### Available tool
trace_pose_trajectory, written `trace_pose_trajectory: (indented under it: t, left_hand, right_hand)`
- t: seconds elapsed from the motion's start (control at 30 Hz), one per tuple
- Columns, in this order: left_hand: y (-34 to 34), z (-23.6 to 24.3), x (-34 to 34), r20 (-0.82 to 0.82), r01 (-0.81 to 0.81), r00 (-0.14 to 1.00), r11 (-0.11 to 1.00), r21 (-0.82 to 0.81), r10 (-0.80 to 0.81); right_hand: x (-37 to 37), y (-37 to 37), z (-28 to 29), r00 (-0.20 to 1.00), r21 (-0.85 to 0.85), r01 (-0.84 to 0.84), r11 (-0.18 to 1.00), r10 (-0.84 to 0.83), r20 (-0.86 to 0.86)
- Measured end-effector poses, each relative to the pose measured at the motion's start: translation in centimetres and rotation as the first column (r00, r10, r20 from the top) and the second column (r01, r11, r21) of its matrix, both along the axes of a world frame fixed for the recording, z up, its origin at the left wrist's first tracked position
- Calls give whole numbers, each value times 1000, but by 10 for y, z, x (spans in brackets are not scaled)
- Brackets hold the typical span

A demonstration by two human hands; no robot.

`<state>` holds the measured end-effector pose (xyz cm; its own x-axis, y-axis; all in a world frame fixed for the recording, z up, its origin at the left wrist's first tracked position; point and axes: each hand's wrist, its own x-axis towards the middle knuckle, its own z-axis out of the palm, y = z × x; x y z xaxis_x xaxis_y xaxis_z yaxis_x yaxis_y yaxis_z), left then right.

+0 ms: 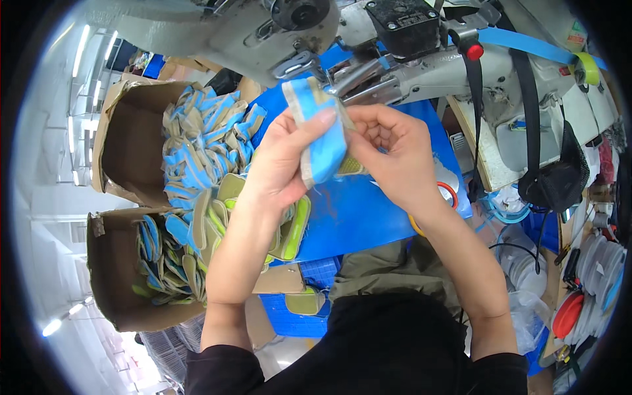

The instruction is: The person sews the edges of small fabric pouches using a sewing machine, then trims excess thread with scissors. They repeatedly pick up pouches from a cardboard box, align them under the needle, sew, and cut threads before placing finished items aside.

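Observation:
Above the blue work surface, a blue-and-beige fabric slipper upper is held up in front of the sewing machine. My left hand grips its left side, thumb pressed flat over the blue face. My right hand pinches the piece's upper right edge between thumb and fingers, the other fingers curled. Behind the hands, a small yellowish sole shows in part. Several slipper soles with green edges lie beside my left forearm.
Left of the work surface, a heap of blue-and-beige uppers lies by a cardboard box. A lower cardboard box holds several slipper pieces. Red-and-yellow scissors handles show partly behind my right forearm. Black straps hang at the right.

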<state>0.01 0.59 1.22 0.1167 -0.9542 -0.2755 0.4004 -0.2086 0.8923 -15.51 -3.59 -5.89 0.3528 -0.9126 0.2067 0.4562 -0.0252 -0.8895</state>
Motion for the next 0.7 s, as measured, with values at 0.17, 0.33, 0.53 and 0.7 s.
trace_pose_trajectory:
  t: [0.17,0.33,0.53,0.7]
  left_hand:
    - [-1,2,-10,132,13,991,999,-33,-9]
    - [-3,-2,-6,159,9,987,1000,-15,-6]
    - [-10,4,-9,184,0,983,1000,-1,0]
    - [-15,11,-9,188,-2,982,1000,21,-2]
  right_hand:
    - [-2,-2,-2,1000,-11,-3,1000,3,-19]
    - [-5,-1,2,998,10,-47,999,47,-42]
    - [-9,0,11,997,77,-73,994,76,-33]
    - [-12,-3,17,995,114,-95,989,98,-28]
